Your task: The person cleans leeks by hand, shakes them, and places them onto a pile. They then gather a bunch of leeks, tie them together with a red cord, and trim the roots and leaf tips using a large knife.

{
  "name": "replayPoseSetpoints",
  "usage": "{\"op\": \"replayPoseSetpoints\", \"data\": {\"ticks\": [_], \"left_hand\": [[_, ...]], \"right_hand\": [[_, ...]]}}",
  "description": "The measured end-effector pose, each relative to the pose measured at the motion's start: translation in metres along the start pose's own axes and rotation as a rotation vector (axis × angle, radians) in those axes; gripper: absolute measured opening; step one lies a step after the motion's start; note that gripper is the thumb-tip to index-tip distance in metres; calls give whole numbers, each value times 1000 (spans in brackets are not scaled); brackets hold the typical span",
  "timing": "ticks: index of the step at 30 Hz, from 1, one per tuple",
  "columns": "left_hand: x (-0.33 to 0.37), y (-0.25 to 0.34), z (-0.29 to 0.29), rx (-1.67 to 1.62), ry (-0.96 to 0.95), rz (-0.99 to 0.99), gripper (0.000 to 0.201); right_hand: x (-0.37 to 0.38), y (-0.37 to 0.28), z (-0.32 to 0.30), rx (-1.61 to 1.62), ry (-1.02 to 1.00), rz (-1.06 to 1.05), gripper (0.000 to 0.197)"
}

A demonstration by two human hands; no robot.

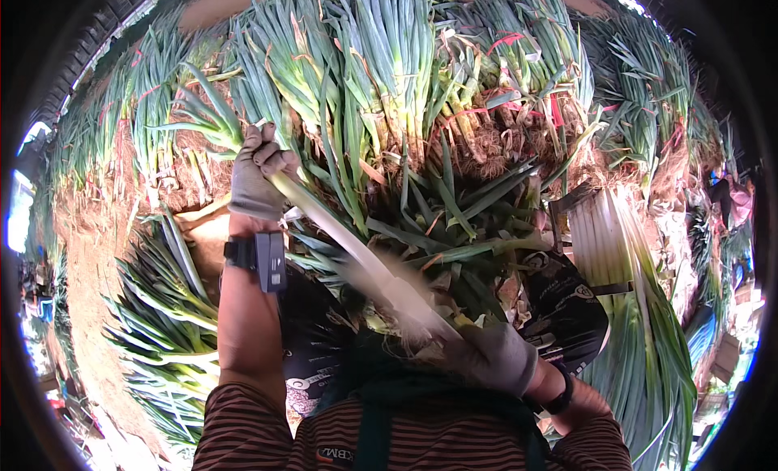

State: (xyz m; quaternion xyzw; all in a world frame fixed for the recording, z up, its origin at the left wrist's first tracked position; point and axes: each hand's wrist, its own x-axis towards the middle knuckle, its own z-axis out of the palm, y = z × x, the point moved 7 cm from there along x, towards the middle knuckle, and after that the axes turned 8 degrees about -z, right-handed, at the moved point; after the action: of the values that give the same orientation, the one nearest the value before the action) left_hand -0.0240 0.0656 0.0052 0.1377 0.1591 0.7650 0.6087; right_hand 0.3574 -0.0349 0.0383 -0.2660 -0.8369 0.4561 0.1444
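My left hand (258, 173), in a grey glove, grips a long leek (340, 232) at the spot where its white stalk turns into green leaves. The stalk runs down to the right, blurred by motion. My right hand (486, 356), also gloved, is closed around the root end of the same leek, close to my lap. A black device (266, 260) is strapped on my left wrist and a dark band circles the right one. Loose green leaf trimmings (454, 220) lie under the stalk.
Tied bundles of leeks with roots and soil (389, 74) are stacked in front of me. More green leeks (162, 325) lie at my left. A row of cleaned white stalks (604, 244) lies at my right. Bare earth (85, 252) shows at the far left.
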Motion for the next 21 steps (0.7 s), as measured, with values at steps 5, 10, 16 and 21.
{"op": "replayPoseSetpoints", "data": {"ticks": [5, 10, 16, 21], "left_hand": [[-14, 183, -62, 213, -43, 141, 19], [-17, 95, 7, 331, 148, 289, 18], [-40, 39, 60, 306, 104, 276, 30], [-33, 12, 29, 529, 92, 126, 30]], "right_hand": [[-58, -3, -10, -179, -141, -114, 27], [0, 23, -37, -762, -115, 89, 31], [100, 71, -72, -365, 98, -10, 20], [195, 197, -62, -200, -96, 264, 30]]}}
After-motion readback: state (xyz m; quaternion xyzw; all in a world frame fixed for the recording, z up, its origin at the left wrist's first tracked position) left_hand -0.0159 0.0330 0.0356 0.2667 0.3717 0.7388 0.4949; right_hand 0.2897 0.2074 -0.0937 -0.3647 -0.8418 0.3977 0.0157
